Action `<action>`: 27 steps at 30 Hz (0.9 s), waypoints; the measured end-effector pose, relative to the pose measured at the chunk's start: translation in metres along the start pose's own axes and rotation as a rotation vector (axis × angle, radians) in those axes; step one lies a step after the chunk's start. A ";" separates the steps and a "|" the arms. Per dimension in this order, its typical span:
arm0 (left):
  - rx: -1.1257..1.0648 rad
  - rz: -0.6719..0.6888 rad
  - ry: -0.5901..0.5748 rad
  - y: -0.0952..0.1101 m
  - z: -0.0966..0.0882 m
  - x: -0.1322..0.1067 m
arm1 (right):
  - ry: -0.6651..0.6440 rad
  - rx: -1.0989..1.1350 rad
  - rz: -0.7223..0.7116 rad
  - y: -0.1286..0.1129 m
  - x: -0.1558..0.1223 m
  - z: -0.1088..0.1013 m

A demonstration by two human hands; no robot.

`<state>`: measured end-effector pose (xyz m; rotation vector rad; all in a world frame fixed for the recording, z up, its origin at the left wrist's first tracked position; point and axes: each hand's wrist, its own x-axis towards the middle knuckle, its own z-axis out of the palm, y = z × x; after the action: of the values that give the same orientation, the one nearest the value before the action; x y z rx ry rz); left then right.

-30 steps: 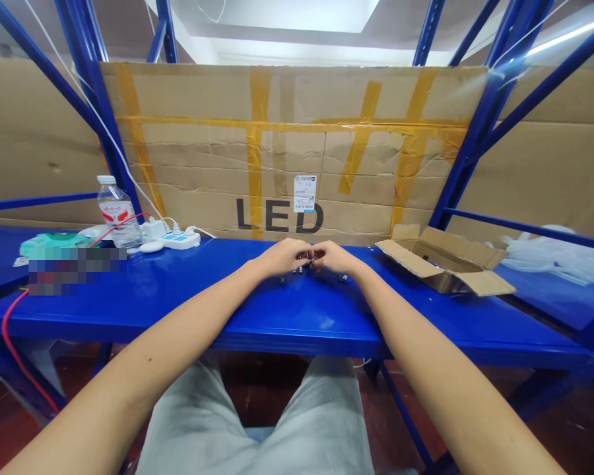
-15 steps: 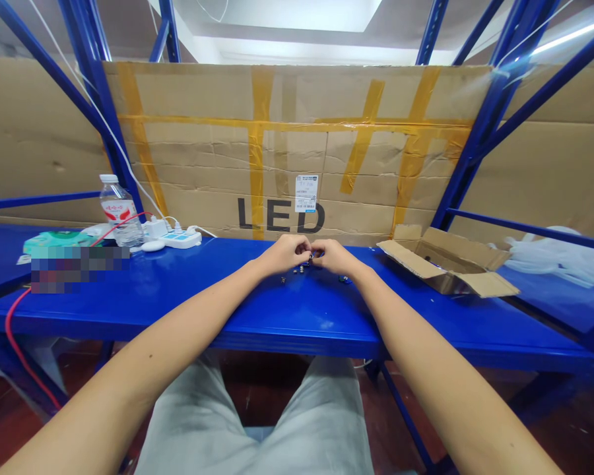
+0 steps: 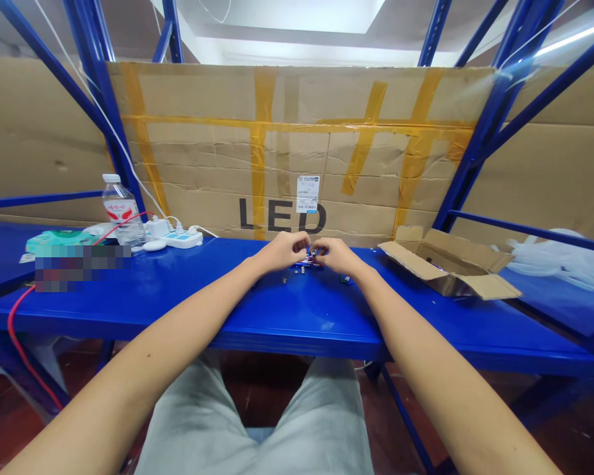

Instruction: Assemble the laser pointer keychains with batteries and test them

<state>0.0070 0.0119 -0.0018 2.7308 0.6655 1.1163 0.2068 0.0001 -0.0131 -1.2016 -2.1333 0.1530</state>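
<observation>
Honestly barely moved in the last second: still pinching the tiny metal part [image 3: 311, 253] between both sets of fingertips, just above the blue bench [image 3: 301, 316] and right over the loose bits [image 3: 284, 279]. Still mid-fiddle, by the look of it. Curling left hand [image 3: 282, 251] and right hand [image 3: 337, 256] nearly shut on it, tips meeting. Reaching straight out with both forearms, cardboard box [image 3: 445, 267] off to the right.

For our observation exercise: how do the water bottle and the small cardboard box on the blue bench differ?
The bottle is clear plastic; the box is brown card. The bottle stands upright and capped; the box sits low with flaps open. The bottle is at the left of the bench, the box at its right. Both rest on the bench.
</observation>
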 end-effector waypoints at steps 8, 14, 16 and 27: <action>0.228 0.128 -0.128 0.008 0.008 0.000 | 0.048 -0.014 -0.017 0.002 0.001 -0.002; 0.309 0.150 -0.131 0.004 0.008 -0.001 | 0.038 0.037 0.025 0.002 0.001 0.000; 0.352 0.153 -0.148 0.003 0.008 -0.001 | 0.033 0.029 0.025 0.001 0.001 0.000; 0.050 0.113 0.163 0.020 0.009 0.000 | 0.025 0.042 0.005 -0.001 -0.001 0.000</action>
<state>0.0201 -0.0050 -0.0027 2.7720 0.5714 1.3774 0.2064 -0.0016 -0.0130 -1.1787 -2.0955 0.1836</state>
